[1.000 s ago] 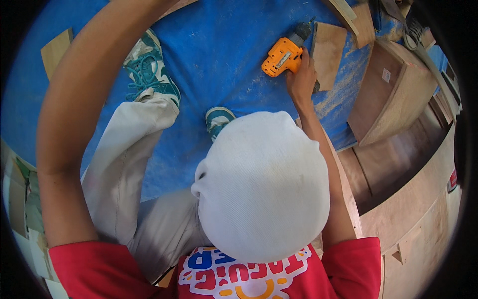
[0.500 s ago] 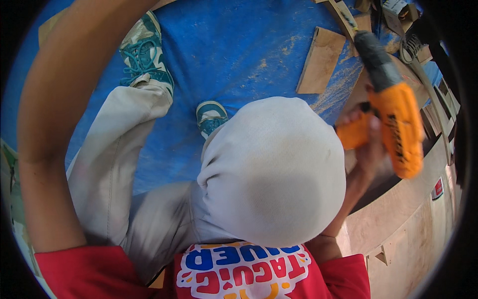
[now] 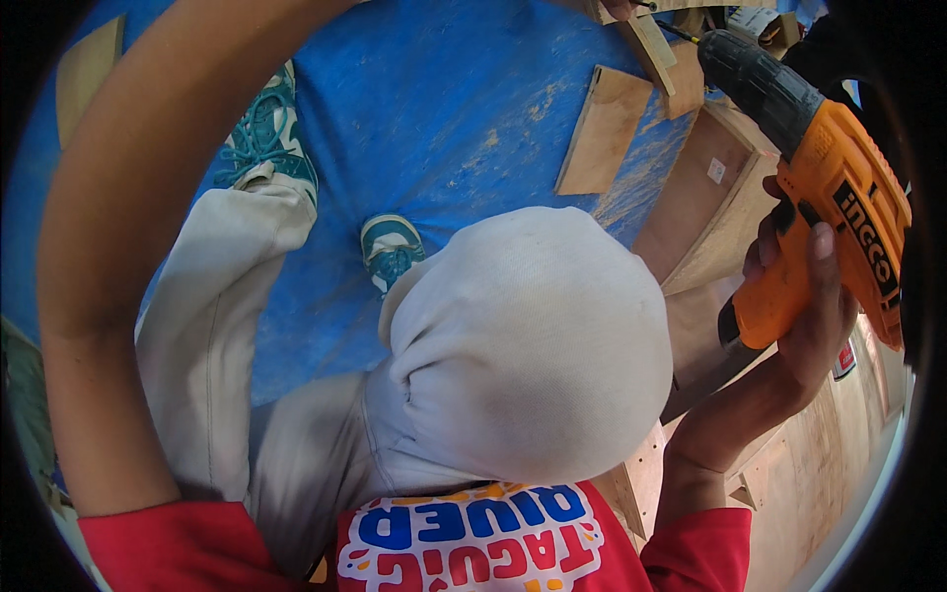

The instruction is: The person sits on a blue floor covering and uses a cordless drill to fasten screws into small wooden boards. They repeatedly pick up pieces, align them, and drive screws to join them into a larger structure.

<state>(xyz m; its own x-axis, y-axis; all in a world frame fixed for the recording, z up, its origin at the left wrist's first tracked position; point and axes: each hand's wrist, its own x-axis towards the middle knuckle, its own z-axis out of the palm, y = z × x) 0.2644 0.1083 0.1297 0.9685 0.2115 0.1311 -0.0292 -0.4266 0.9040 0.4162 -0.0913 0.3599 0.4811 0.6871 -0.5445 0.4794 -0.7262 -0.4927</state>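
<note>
My right hand (image 3: 814,286) is wrapped round the handle of an orange and black cordless drill (image 3: 838,207) at the right. Its thin bit (image 3: 679,32) points up and left, close to a small dark screw (image 3: 646,5) by a piece of wood (image 3: 695,4) at the top edge. My left forearm (image 3: 99,296) rises along the left side and leaves the picture at the top. A fingertip (image 3: 619,9) shows beside the screw, apparently of my left hand. The rest of that hand is out of the picture, so its grip is hidden.
A loose wooden board (image 3: 604,130) lies on the blue tarp (image 3: 444,109), among sawdust. Under the drill stands a wooden box-like piece (image 3: 700,197). My bent knee (image 3: 533,335) in pale trousers fills the middle. Plywood (image 3: 819,464) spreads at the lower right.
The drill in my right hand has moved right, and its bit now points toward the screw at the top. A fingertip has come into view there.
</note>
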